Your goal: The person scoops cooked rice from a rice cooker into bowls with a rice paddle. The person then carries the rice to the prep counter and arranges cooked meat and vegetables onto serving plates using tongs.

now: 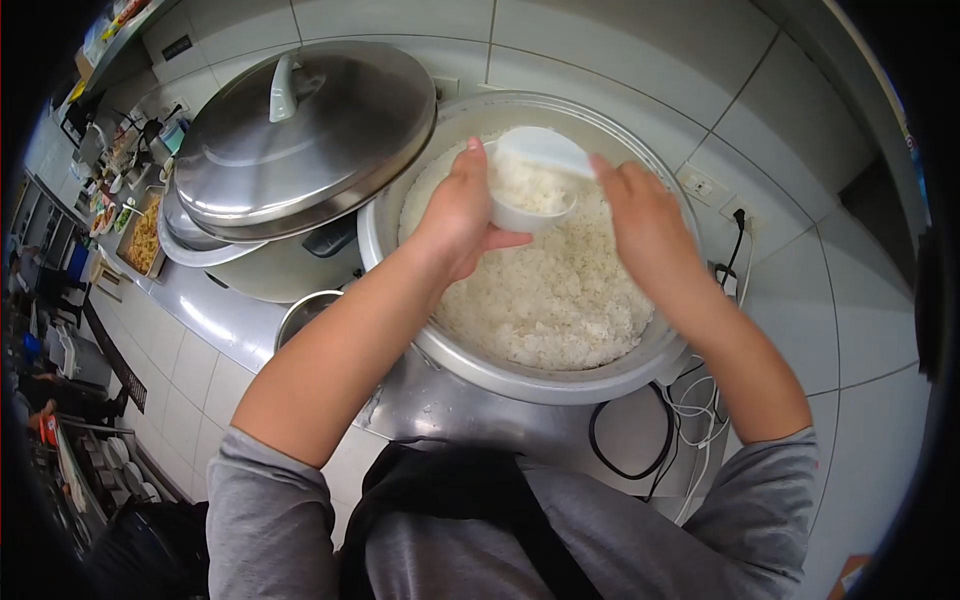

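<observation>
My left hand [463,210] is wrapped round a small white bowl [528,217], tilted above the big pot. White rice [535,188] fills the bowl. A white rice paddle [545,148] lies over the bowl's far side, its handle end gripped in my right hand [637,205]. Below both hands, the large metal rice pot [470,378] holds a broad bed of cooked rice [560,310]. The bowl covers part of that rice. Motion slightly blurs the right hand and the paddle.
A domed steel lid [300,150] rests over a second cooker [285,270] at the left. A small metal container [300,312] stands beside the pot. Cables [690,410] hang at the right, near wall sockets [700,185]. A food tray [145,235] sits farther left along the counter.
</observation>
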`<state>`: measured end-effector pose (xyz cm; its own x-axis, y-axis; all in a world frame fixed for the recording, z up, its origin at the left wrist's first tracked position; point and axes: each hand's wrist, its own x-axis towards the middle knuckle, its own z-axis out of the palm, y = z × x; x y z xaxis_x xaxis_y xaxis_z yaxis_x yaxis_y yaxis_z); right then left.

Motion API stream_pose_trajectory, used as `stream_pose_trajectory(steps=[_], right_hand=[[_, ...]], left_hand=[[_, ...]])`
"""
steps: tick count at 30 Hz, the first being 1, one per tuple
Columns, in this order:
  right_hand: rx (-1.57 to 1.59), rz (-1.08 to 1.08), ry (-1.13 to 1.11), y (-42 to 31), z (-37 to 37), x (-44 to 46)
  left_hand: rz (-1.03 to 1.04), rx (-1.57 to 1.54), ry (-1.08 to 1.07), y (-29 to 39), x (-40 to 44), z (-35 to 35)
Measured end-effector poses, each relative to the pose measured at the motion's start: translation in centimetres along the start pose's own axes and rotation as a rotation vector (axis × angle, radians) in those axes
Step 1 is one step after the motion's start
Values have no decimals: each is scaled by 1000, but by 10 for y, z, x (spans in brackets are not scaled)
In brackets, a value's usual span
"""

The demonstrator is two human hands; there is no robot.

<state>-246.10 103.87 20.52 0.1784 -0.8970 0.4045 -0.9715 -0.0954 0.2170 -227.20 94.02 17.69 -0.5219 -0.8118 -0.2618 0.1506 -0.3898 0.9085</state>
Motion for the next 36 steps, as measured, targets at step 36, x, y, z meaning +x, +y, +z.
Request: stream_pose_trajectory(steps=[36], right_hand=[[874, 513, -788, 41, -18, 21]], left_hand=[[358, 44, -7, 8, -42, -40]])
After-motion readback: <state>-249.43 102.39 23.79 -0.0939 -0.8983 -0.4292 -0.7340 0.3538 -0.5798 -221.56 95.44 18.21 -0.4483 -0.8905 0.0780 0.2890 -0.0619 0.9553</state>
